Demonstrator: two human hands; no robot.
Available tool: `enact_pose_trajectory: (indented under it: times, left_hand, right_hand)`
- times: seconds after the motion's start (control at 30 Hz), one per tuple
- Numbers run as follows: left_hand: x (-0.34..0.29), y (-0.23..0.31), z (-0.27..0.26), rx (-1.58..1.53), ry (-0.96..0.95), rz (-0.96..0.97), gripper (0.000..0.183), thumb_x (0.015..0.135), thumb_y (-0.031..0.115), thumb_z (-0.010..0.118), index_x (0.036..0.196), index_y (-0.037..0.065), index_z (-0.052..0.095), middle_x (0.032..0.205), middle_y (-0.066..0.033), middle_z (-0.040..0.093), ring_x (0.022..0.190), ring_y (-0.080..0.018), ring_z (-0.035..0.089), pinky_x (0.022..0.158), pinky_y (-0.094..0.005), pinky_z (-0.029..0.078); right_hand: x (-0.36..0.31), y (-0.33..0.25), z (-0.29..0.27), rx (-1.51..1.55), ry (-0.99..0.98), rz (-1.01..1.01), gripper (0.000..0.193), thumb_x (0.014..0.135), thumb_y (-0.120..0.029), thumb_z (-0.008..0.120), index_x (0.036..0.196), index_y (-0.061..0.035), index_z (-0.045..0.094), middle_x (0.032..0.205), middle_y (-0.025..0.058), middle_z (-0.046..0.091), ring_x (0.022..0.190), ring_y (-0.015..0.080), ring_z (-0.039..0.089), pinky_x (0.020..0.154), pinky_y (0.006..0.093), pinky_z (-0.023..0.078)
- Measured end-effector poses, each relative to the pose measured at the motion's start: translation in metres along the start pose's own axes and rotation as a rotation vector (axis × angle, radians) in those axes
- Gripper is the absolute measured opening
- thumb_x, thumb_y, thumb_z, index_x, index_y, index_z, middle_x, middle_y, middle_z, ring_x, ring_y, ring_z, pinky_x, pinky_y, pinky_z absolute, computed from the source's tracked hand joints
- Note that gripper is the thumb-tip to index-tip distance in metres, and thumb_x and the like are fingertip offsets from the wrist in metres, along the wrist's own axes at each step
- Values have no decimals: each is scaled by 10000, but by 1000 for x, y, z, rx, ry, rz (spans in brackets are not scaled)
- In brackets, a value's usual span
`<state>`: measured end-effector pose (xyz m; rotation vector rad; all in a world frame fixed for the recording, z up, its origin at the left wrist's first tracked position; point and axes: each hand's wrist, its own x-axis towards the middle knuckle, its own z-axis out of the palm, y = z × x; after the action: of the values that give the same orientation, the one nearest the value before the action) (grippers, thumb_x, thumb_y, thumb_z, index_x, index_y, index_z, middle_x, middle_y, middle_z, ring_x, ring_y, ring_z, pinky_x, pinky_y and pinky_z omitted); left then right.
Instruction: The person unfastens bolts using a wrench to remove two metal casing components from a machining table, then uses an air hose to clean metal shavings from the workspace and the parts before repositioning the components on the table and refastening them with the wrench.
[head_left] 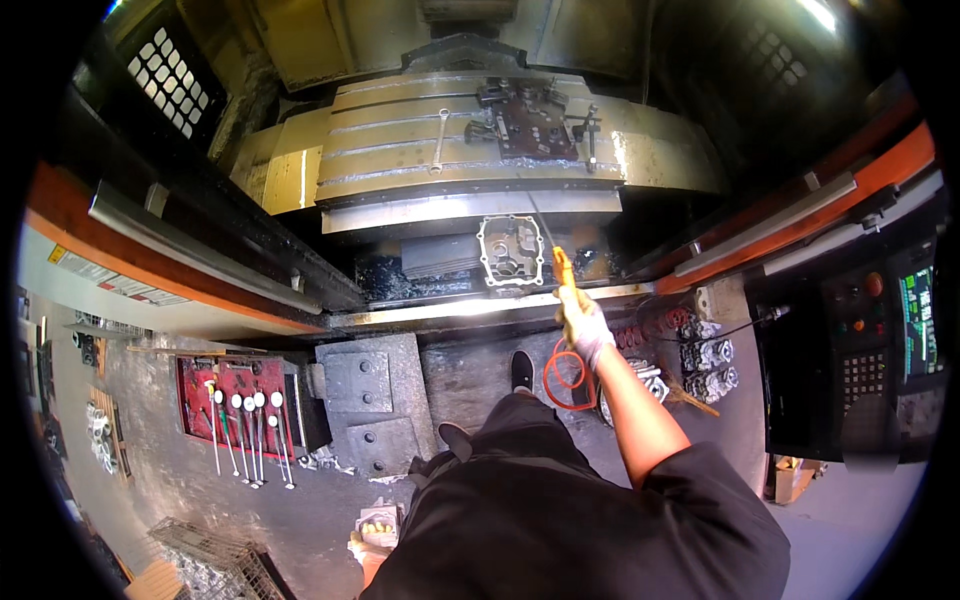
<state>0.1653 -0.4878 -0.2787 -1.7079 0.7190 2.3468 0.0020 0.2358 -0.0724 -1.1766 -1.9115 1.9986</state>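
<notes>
My right hand (585, 322), in a pale glove, is wrapped round an orange air blow gun (564, 268). Its long thin nozzle reaches forward toward the front edge of the machine table (385, 150). Just left of the gun is an open-topped metal housing (484, 262) with a bright machined rim, near the machine's front sill. Low at the left, beside my body, my gloved left hand (366, 548) grips a small box-shaped metal casting (390, 513); my sleeve and body hide part of that arm.
A dark fixture (538, 128) and a combination wrench (440, 140) are on the slotted table. A red hose (548, 385) loops beside my right arm. Several castings (708, 355) stand at right, near the control panel (865, 340). Dial gauges lie on a red-topped cabinet (190, 400) at left.
</notes>
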Motion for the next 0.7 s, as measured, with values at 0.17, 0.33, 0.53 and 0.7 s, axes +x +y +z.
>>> enact_pose_trajectory:
  times: [0.17, 0.33, 0.53, 0.7]
  left_hand:
    - [-36, -35, 76, -46, 164, 43, 332, 953, 371, 693, 1128, 119, 569, 1077, -115, 643, 993, -317, 624, 941, -545, 549]
    - [-37, -61, 120, 214, 111, 117, 464, 972, 559, 541, 1149, 148, 662, 1081, -40, 710, 979, -275, 686, 872, -564, 548]
    - [-39, -68, 188, 151, -17, 139, 558, 1007, 563, 423, 1241, 100, 629, 1198, -59, 688, 1098, -322, 657, 940, -579, 536]
    - [-81, -107, 270, 7, -64, 167, 548, 1013, 511, 413, 1289, 77, 601, 1239, -88, 663, 1089, -313, 633, 957, -572, 529]
  right_hand:
    - [8, -6, -26, 6, 98, 51, 453, 1002, -565, 602, 1130, -131, 620, 697, -14, 555, 421, 99, 446, 383, 277, 352]
    - [47, 7, -96, 97, 242, 94, 489, 1040, -534, 550, 1197, -82, 649, 723, 13, 573, 384, 91, 442, 328, 273, 363]
    - [62, -18, -138, 61, -41, 135, 425, 1053, -494, 551, 1243, -122, 631, 752, -27, 564, 406, 70, 424, 362, 246, 351]
    - [101, -57, -168, -4, -235, 128, 487, 1074, -477, 510, 1276, -46, 607, 800, -3, 612, 401, 59, 440, 337, 234, 366]
